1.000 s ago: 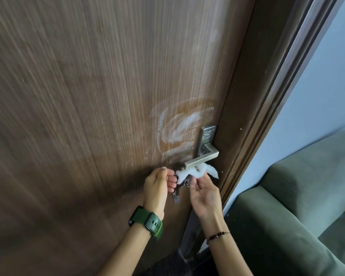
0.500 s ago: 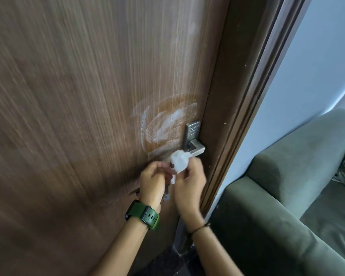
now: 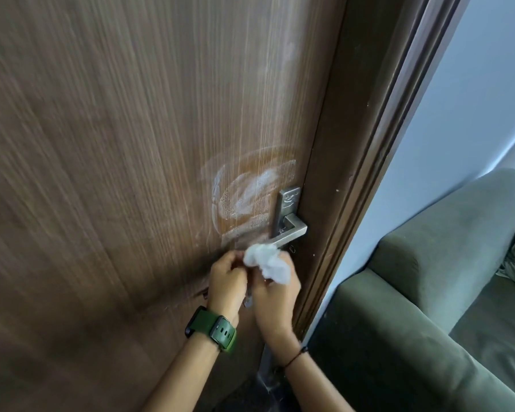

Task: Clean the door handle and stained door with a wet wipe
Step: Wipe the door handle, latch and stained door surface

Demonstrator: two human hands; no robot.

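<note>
One wipe (image 3: 268, 263), bunched, is gripped by the right hand (image 3: 275, 295) under one handle (image 3: 286, 233); left hand (image 3: 228, 281) is clenched beside it on one door (image 3: 116, 173).

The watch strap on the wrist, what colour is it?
Dark green. The watch strap shows best in the head view, on the left wrist.
</note>
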